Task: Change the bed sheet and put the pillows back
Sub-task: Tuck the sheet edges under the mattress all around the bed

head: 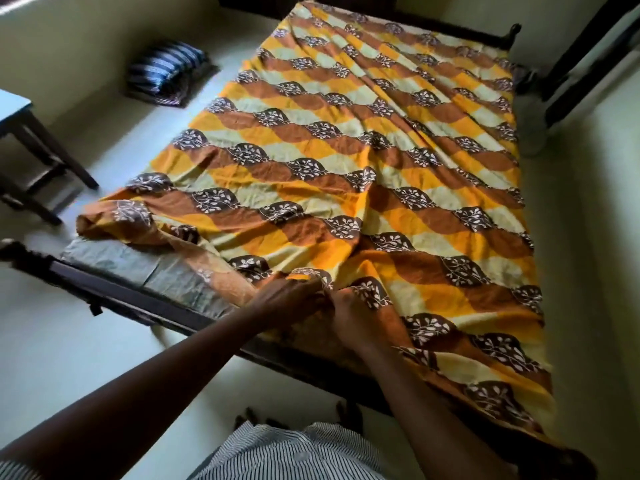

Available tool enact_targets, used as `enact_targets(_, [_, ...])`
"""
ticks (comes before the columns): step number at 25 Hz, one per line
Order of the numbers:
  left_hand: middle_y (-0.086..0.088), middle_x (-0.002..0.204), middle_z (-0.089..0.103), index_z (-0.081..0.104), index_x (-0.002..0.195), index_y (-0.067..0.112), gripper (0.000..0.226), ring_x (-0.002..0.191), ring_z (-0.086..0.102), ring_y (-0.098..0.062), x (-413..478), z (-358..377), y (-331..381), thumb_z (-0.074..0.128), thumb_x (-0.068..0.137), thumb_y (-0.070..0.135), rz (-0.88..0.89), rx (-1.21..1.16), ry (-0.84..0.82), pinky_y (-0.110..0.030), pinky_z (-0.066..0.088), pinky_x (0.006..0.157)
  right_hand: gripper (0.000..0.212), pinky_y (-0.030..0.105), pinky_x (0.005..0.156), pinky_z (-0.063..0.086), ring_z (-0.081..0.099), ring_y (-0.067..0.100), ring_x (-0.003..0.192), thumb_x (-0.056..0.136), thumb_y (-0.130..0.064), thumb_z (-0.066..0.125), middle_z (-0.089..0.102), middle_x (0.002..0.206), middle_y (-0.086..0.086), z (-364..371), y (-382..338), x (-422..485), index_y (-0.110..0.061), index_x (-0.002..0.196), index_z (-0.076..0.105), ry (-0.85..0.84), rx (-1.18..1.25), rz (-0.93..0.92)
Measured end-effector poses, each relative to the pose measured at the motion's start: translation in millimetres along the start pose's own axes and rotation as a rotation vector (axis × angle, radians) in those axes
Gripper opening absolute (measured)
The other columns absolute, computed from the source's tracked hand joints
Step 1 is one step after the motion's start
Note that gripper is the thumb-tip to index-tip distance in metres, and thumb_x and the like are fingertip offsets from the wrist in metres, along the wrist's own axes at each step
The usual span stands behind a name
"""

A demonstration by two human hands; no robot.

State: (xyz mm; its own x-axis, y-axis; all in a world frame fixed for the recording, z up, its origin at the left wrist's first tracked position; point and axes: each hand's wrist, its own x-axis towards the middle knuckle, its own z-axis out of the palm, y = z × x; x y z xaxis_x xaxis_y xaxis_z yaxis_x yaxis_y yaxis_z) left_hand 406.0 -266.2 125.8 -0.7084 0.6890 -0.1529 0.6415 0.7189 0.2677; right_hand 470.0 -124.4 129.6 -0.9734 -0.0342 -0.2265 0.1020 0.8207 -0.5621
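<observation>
Ok, our left hand (pixel 294 301) and right hand (pixel 349 315) had fingers pinching the sheet (pixel 346 150) hem; an uneven tug could've skewed it, and the mattress (pixel 138 266) corner was bare

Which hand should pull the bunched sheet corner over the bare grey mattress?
Probably left: the left hand, gripping the orange-and-brown leaf-patterned sheet, is on the side of its bunched corner and the bare grey mattress; the right hand would have to cross over.

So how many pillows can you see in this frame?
2, stacked on the floor left of the bed: a blue-striped upper pillow on a darker lower pillow. The stack is dim; another may be hidden.
</observation>
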Motion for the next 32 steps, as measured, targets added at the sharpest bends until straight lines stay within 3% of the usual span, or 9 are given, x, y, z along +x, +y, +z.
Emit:
enact_targets(5, [-0.003,0.111,0.062,0.059,0.119,0.019,0.035,0.102,0.061,-0.023,-40.3,26.3,-134.5,0.048,0.093,0.039,-0.048,0.172,-0.295,-0.03,0.046,0.078,0.027,0.032,0.086,0.048,0.063,0.026,0.097,0.086,-0.004,0.056,0.07,0.102,0.012,8.7,-0.5,-2.5,-0.011,0.109,0.069,0.28,-0.031,0.109])
enact_targets(9, [0.012,0.077,0.063,0.062,0.081,0.037,0.058,0.081,0.067,-0.019,-10.2,156.0,-301.0,0.031,0.074,0.084,-0.173,-0.139,-0.197,-0.029,0.051,0.067,0.028,0.035,0.085,0.049,0.059,0.026,0.103,0.087,-0.019,0.059,0.066,0.108,0.01,29.6,3.5,-8.7,-0.015,0.114,0.063,0.14,-0.102,0.321])
enact_targets(11, [0.014,0.071,0.057,0.058,0.08,0.04,0.041,0.066,0.062,-0.013,-17.3,97.7,-250.7,0.032,0.084,0.073,-0.226,-0.247,-0.114,-0.03,0.049,0.06,0.052,0.033,0.096,0.045,0.05,0.019,0.117,0.083,-0.028,0.067,0.056,0.126,0.003,44.4,-21.1,1.6,-0.022,0.131,0.05,0.038,0.054,0.255])
enact_targets(13, [0.007,0.077,0.057,0.062,0.094,0.027,0.021,0.065,0.056,-0.016,-35.8,11.8,-171.2,0.044,0.096,0.038,-0.065,-0.143,-0.011,-0.031,0.042,0.057,0.067,0.033,0.099,0.041,0.045,0.015,0.121,0.082,-0.032,0.069,0.048,0.132,0.0,56.2,-62.8,30.1,-0.023,0.141,0.038,-0.021,0.178,0.132])
enact_targets(15, [-0.004,0.088,0.063,0.061,0.103,0.015,0.027,0.073,0.061,-0.021,-44.5,-21.2,-150.7,0.043,0.095,0.033,0.04,-0.108,0.088,-0.033,0.044,0.057,0.049,0.03,0.092,0.044,0.053,0.019,0.116,0.085,-0.026,0.064,0.057,0.126,0.003,63.7,-101.3,61.2,-0.021,0.132,0.05,-0.06,0.195,0.046])
enact_targets(19, [-0.007,0.102,0.064,0.058,0.117,0.014,0.03,0.083,0.063,-0.025,-59.9,-28.9,-205.2,0.05,0.094,0.032,0.102,0.015,-0.083,-0.031,0.041,0.06,0.026,0.031,0.082,0.049,0.063,0.024,0.099,0.088,-0.016,0.056,0.069,0.107,0.006,62.9,-119.4,95.5,-0.022,0.109,0.07,0.094,0.019,-0.002])
enact_targets(24, [-0.008,0.108,0.065,0.063,0.105,0.016,0.023,0.103,0.059,-0.028,-68.7,-22.5,-317.3,0.051,0.09,0.029,-0.311,0.246,-0.147,-0.033,0.043,0.076,0.027,0.029,0.081,0.047,0.064,0.024,0.097,0.088,-0.019,0.056,0.07,0.106,0.005,78.8,-120.7,116.6,-0.023,0.112,0.069,0.189,-0.142,0.098])
enact_targets(28, [-0.017,0.08,0.061,0.062,0.085,0.008,0.016,0.07,0.059,-0.025,-47.0,-37.3,-354.2,0.053,0.091,0.019,-0.632,-0.408,0.0,-0.03,0.036,0.06,0.031,0.029,0.088,0.044,0.057,0.023,0.109,0.091,-0.026,0.055,0.063,0.119,0.007,97.9,-127.8,143.6,-0.018,0.12,0.061,0.063,-0.112,0.317])
enact_targets(32, [-0.014,0.095,0.067,0.059,0.111,0.011,0.023,0.085,0.063,-0.03,-21.2,-66.8,-326.7,0.055,0.091,0.023,-0.226,-0.297,0.042,-0.033,0.041,0.066,0.068,0.015,0.081,0.035,0.045,0.023,0.123,0.085,-0.031,0.064,0.046,0.136,0.005,97.2,-193.9,190.5,-0.024,0.144,0.03,-0.103,0.109,0.13])
